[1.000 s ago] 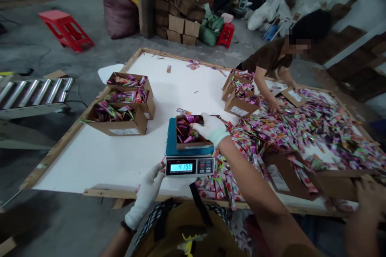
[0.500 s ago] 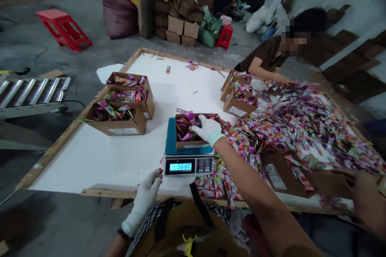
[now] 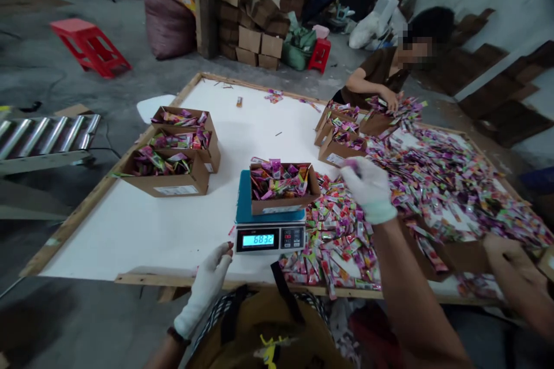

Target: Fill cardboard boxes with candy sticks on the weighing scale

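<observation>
A cardboard box (image 3: 277,206) full of small colourful packets sits on the blue plate of a digital scale (image 3: 271,238), whose display seems to read 683.2. My left hand (image 3: 210,279), in a white glove with bare fingertips, rests near the table's front edge left of the scale, fingers apart and holding nothing. To the right of the box, my gloved right hand (image 3: 367,187) hovers over the packet pile (image 3: 341,225). Its fingers curl around a purple packet (image 3: 352,166), slightly blurred.
Three filled boxes (image 3: 179,181) stand at the left, others (image 3: 337,150) at the right. Across the table (image 3: 173,242), a person (image 3: 374,78) handles packets. Another person's hands (image 3: 511,256) touch a box at the lower right. Rollers (image 3: 52,132) are beyond the left edge.
My right hand has left the box on the scale and moved right over the pile. The display went from about 568.8 to 683.2. The person opposite has lifted a bunch of packets.
</observation>
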Demonstrator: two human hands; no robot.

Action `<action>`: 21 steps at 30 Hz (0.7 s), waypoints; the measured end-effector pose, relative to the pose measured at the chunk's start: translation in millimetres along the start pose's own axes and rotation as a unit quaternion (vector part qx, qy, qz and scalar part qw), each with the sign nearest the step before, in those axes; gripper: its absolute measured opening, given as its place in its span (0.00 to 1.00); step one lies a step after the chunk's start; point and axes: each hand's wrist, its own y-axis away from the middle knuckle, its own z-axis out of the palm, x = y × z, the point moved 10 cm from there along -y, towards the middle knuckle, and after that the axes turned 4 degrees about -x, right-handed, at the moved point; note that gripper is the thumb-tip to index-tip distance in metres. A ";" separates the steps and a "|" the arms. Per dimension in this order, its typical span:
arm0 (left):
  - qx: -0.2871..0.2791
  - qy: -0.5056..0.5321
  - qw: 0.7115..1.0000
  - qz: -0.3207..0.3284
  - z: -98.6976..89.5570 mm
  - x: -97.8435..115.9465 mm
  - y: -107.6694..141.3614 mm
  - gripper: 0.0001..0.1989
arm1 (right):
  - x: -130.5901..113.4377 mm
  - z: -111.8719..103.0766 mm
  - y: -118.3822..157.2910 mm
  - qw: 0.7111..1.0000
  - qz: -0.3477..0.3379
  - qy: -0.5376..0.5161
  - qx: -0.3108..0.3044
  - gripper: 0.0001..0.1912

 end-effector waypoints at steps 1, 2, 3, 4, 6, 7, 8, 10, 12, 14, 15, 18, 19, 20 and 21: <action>-0.001 0.002 1.000 -0.008 0.0 -0.6 0.6 0.32 | 6.6 -17.6 2.8 0.999 0.012 0.025 0.027 0.19; -0.002 0.001 1.000 -0.014 0.5 0.0 0.9 0.32 | 11.0 -26.5 4.4 0.998 0.018 0.040 0.040 0.25; -0.001 -0.004 1.000 -0.016 1.3 2.0 0.9 0.32 | 12.4 -26.2 4.4 0.998 0.016 0.040 0.039 0.31; 0.000 -0.011 1.000 -0.014 2.4 4.9 0.6 0.32 | 9.7 -16.3 2.6 0.999 0.003 0.030 0.024 0.34; 0.000 -0.030 1.000 -0.004 5.5 12.2 -0.8 0.31 | -8.5 22.8 -3.2 0.998 -0.055 0.004 -0.025 0.31; -0.001 -0.038 0.999 0.002 7.1 15.5 -1.8 0.31 | -21.5 47.6 -6.0 0.995 -0.087 0.004 -0.050 0.28; -0.003 -0.044 0.999 0.007 8.1 17.8 -2.7 0.31 | -34.6 73.8 -8.4 0.991 -0.112 0.015 -0.077 0.27; 0.000 -0.050 0.999 0.014 6.6 19.7 -4.2 0.31 | -55.5 124.1 -11.4 0.981 -0.128 0.065 -0.131 0.25; 0.011 -0.054 0.998 0.016 0.0 18.2 -4.4 0.30 | -68.4 160.8 -9.6 0.970 -0.123 0.121 -0.171 0.22; 0.025 -0.048 0.999 0.010 -8.9 13.4 -2.8 0.30 | -77.1 180.7 -2.6 0.960 -0.136 0.159 -0.188 0.17; 0.029 -0.040 0.999 0.002 -12.7 10.0 -1.5 0.30 | -80.0 185.0 1.9 0.957 -0.150 0.165 -0.187 0.15; 0.038 -0.019 0.999 -0.027 -19.2 0.9 3.2 0.31 | -79.1 187.6 12.2 0.956 -0.179 0.146 -0.179 0.14; 0.037 -0.019 0.999 -0.035 -18.8 -0.6 4.4 0.31 | -76.4 188.8 13.4 0.957 -0.181 0.131 -0.185 0.14; 0.034 -0.021 0.998 -0.041 -17.0 -0.4 5.1 0.31 | -73.6 191.5 13.8 0.957 -0.181 0.114 -0.197 0.14; 0.030 -0.026 0.998 -0.042 -14.4 1.5 5.2 0.31 | -71.3 196.2 13.6 0.955 -0.179 0.098 -0.217 0.13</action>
